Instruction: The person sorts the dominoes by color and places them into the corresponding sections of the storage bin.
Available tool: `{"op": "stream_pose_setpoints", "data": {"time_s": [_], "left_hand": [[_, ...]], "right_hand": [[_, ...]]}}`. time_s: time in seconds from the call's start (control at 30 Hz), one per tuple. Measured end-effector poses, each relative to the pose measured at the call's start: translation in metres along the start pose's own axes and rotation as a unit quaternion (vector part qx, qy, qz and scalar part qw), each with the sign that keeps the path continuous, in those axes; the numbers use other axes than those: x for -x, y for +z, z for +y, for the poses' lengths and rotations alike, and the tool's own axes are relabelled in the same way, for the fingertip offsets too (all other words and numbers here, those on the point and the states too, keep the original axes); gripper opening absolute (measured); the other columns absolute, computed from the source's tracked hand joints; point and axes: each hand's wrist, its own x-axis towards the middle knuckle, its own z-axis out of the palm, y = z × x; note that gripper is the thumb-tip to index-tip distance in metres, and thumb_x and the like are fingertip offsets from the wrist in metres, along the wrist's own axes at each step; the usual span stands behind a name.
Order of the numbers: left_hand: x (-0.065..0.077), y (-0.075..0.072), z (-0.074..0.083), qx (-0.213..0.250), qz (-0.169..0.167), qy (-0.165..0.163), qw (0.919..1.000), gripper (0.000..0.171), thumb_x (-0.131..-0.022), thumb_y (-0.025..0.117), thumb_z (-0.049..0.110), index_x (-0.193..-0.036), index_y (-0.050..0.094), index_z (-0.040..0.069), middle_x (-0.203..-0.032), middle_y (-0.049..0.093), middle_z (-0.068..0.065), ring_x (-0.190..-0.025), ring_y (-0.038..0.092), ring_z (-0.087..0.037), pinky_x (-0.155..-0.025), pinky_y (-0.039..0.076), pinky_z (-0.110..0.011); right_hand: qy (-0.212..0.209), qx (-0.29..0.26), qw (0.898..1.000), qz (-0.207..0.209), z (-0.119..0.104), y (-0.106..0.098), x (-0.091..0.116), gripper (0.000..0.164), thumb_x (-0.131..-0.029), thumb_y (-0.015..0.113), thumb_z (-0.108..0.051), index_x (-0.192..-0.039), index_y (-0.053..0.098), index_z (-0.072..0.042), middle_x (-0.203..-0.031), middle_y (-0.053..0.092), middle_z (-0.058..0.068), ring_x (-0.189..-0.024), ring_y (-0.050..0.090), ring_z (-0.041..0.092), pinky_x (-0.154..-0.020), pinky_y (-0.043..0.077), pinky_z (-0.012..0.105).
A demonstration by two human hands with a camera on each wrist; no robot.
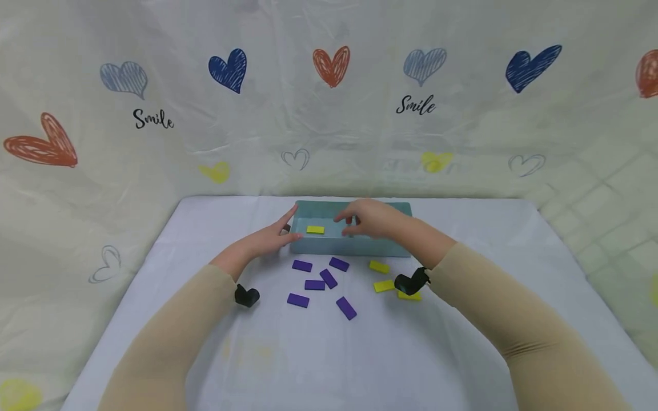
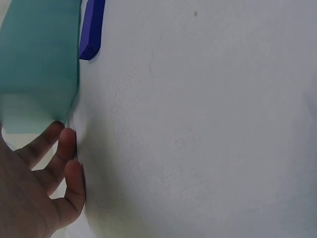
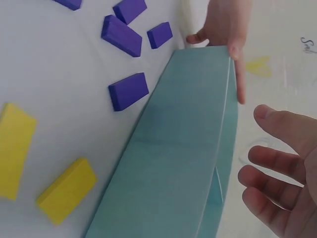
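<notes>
While the left hand (image 1: 268,238), spread wide, touches the teal box (image 1: 349,247), the right hand (image 1: 374,218) hovers above, half-spread.

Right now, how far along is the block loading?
Looks done: one yellow block lies inside the teal box.
In hand: no block visible; the right grip is open over the box, while the left grip touches its left end.
Apparently left: three yellow blocks, and perhaps the six purple blocks, all lying on the table.
</notes>
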Motion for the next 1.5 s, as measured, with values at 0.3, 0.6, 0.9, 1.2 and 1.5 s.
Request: {"op": "stream_pose_setpoints", "data": {"time_s": [0.3,0.6,0.9,1.2,1.5], "left_hand": [[0.0,0.0,-0.007,0.006,0.008,-0.001,1.0,0.081,-0.097,0.049,0.06,-0.15,-0.011,0.057,-0.157,0.029,-0.02,-0.144,0.029,-0.041,-0.111,0.022,-0.066],[0.0,0.0,-0.008,-0.002,0.009,-0.009,0.9999,0.082,-0.096,0.049,0.061,-0.152,-0.011,0.054,-0.158,0.028,-0.019,-0.144,0.028,-0.041,-0.11,0.021,-0.067],[0.003,0.0,-0.007,-0.003,0.009,-0.008,0.9999,0.082,-0.097,0.05,0.06,-0.153,-0.01,0.053,-0.156,0.031,-0.02,-0.143,0.031,-0.041,-0.111,0.02,-0.067],[-0.002,0.002,-0.008,-0.007,0.006,-0.011,0.9999,0.082,-0.096,0.049,0.062,-0.153,-0.01,0.053,-0.155,0.031,-0.02,-0.142,0.031,-0.042,-0.11,0.023,-0.067],[-0.004,0.004,-0.007,-0.002,0.007,-0.016,0.9998,0.082,-0.095,0.05,0.063,-0.151,-0.009,0.056,-0.155,0.033,-0.019,-0.14,0.035,-0.04,-0.11,0.025,-0.066]], "right_hand": [[-0.013,0.0,1.0,0.007,0.013,0.006,0.049,0.029,-0.093,0.071,-0.024,-0.122,0.072,-0.022,-0.099,0.064,-0.008,-0.087,0.06,0.011,-0.075,0.052,0.029],[0.01,-0.033,0.999,-0.003,0.03,0.018,0.1,0.029,-0.09,0.075,-0.021,-0.119,0.074,-0.018,-0.099,0.065,-0.009,-0.086,0.059,0.009,-0.072,0.052,0.027],[0.043,-0.059,0.997,-0.005,0.057,0.029,0.143,0.029,-0.089,0.075,-0.02,-0.118,0.074,-0.017,-0.101,0.065,-0.009,-0.084,0.059,0.008,-0.071,0.052,0.027],[0.055,-0.077,0.995,-0.018,0.066,0.043,0.154,0.03,-0.088,0.076,-0.02,-0.118,0.074,-0.017,-0.097,0.063,-0.013,-0.083,0.056,0.009,-0.069,0.051,0.026],[0.069,-0.095,0.992,-0.043,0.072,0.068,0.15,0.027,-0.088,0.076,-0.017,-0.115,0.074,-0.022,-0.09,0.058,-0.011,-0.079,0.054,0.01,-0.066,0.049,0.025]]}}
